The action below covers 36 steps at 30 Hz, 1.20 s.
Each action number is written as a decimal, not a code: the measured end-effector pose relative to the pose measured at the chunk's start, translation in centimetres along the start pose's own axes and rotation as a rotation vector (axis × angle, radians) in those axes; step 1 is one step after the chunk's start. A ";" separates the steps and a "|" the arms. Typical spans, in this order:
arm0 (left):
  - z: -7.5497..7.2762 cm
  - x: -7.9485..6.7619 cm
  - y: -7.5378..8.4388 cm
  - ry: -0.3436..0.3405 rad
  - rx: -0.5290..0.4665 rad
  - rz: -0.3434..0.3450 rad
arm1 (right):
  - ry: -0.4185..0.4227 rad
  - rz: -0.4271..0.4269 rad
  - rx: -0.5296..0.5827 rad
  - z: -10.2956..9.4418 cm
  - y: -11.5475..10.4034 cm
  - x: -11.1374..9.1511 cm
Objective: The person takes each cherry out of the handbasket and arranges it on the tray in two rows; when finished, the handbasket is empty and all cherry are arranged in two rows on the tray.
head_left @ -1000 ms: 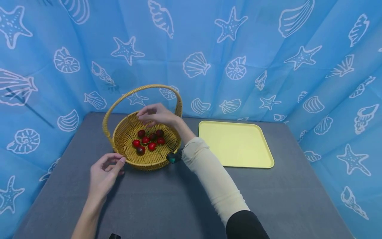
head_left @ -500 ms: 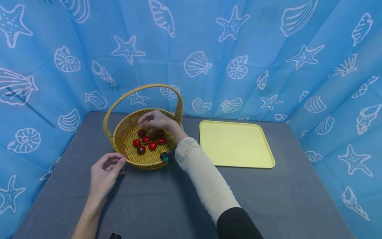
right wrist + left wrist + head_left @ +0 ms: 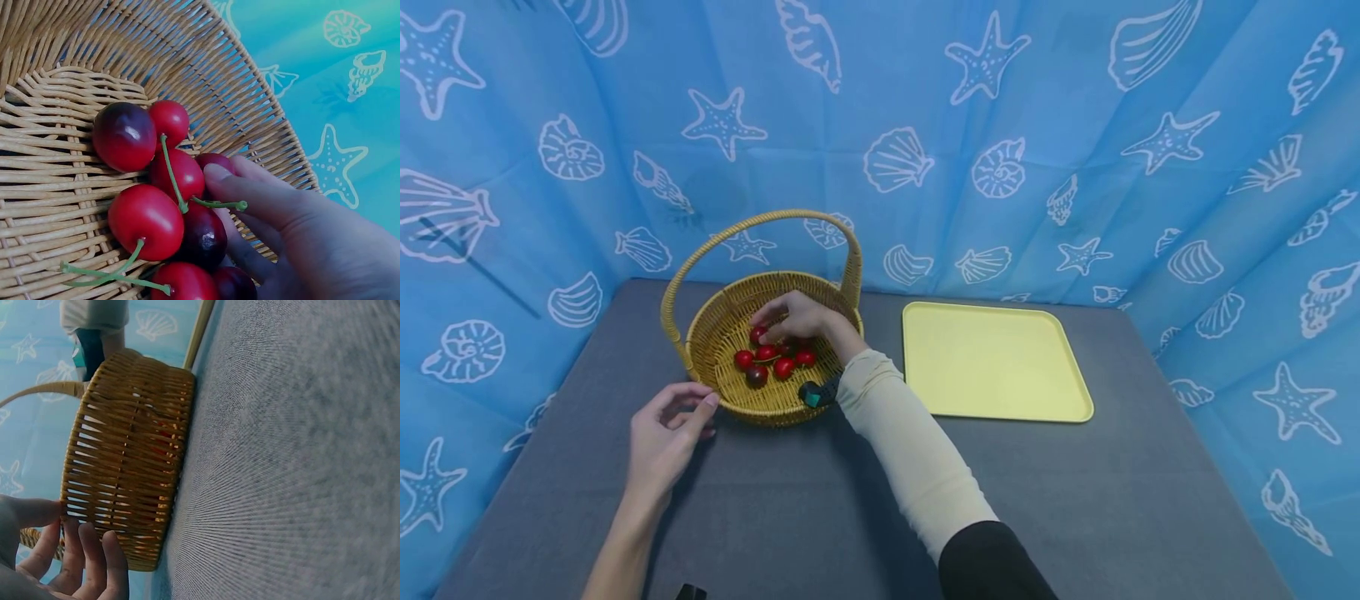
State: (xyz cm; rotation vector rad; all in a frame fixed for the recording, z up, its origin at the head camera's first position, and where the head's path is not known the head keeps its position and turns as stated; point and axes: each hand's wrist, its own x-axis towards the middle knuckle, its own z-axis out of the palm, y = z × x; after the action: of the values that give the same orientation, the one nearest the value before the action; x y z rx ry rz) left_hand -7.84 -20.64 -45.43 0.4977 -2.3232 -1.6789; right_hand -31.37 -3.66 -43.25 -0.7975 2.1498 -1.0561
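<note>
A round wicker basket (image 3: 752, 408) with a tall arched handle stands on the table, with several red and dark red cherries (image 3: 147, 222) on its floor. Some have green stems. My left hand (image 3: 664, 433) pinches the basket's near left rim between thumb and fingers; in the left wrist view the fingers (image 3: 90, 556) lie against the outside of the weave. My right hand (image 3: 797, 318) reaches into the basket from the right. Its thumb and fingers close around one cherry (image 3: 215, 162) at the far side of the cluster, partly hidden by the thumb.
A pale yellow rectangular tray (image 3: 996, 360) lies to the right of the basket. A grey cloth (image 3: 820, 508) covers the table. Behind it hangs a blue curtain (image 3: 880, 100) printed with shells and starfish.
My right hand has lowered into the basket, from above the cherries to the one at the back of the cluster. My left hand keeps its place on the rim.
</note>
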 end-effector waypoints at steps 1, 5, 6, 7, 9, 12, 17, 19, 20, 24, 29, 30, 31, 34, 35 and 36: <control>0.0 0.0 0.0 0.000 -0.002 0.001 | 0.000 -0.001 -0.013 0.0 0.1 0.0; 0.0 0.0 0.1 -0.005 -0.003 -0.010 | 0.004 -0.001 -0.041 0.0 0.2 -0.1; 0.1 0.0 0.2 -0.003 -0.004 -0.010 | 0.007 -0.004 -0.040 0.0 0.2 -0.2; 0.1 0.0 0.2 -0.003 -0.005 -0.011 | 0.010 -0.008 -0.037 -0.1 0.2 -0.2; 0.2 0.0 0.3 -0.002 -0.009 -0.012 | 0.020 -0.013 -0.026 -0.1 0.3 -0.2; 0.3 0.1 0.3 -0.001 -0.014 -0.011 | 0.030 -0.019 -0.011 -0.3 0.3 -0.2; 0.4 0.2 0.3 -0.004 -0.026 -0.021 | 0.046 -0.013 0.039 -0.8 0.0 -0.5; 0.3 0.2 0.3 -0.005 -0.028 -0.026 | 0.047 -0.017 0.068 -1.0 -0.3 -0.7; 0.3 0.2 0.3 -0.005 -0.029 -0.028 | 0.046 -0.021 0.087 -1.2 -0.5 -0.9; 0.2 0.2 0.2 -0.009 -0.025 -0.033 | 0.044 -0.060 0.117 -1.9 -1.1 -1.3; 0.2 0.2 0.1 -0.006 -0.033 -0.041 | 0.010 -0.104 0.155 -2.7 -1.7 -1.9; 0.2 0.2 0.1 -0.005 -0.032 -0.041 | 0.002 -0.113 0.164 -2.8 -1.8 -2.0; 0.2 0.2 0.1 -0.003 -0.033 -0.041 | -0.002 -0.119 0.167 -3.0 -1.9 -2.2; 0.1 0.1 0.0 0.001 -0.045 -0.039 | -0.011 -0.136 0.179 -3.5 -2.2 -2.8; 0.1 0.1 0.0 0.001 -0.048 -0.037 | -0.012 -0.146 0.177 -3.6 -2.3 -3.0; 0.1 0.1 0.0 0.003 -0.051 -0.036 | -0.013 -0.157 0.169 -3.8 -2.4 -3.3</control>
State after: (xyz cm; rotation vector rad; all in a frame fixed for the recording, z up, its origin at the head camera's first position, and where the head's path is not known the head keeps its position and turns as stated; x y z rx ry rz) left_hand -7.91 -20.60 -45.46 0.5346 -2.2759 -1.7474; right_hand -31.42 -0.71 -38.52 -0.9005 1.9820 -1.2897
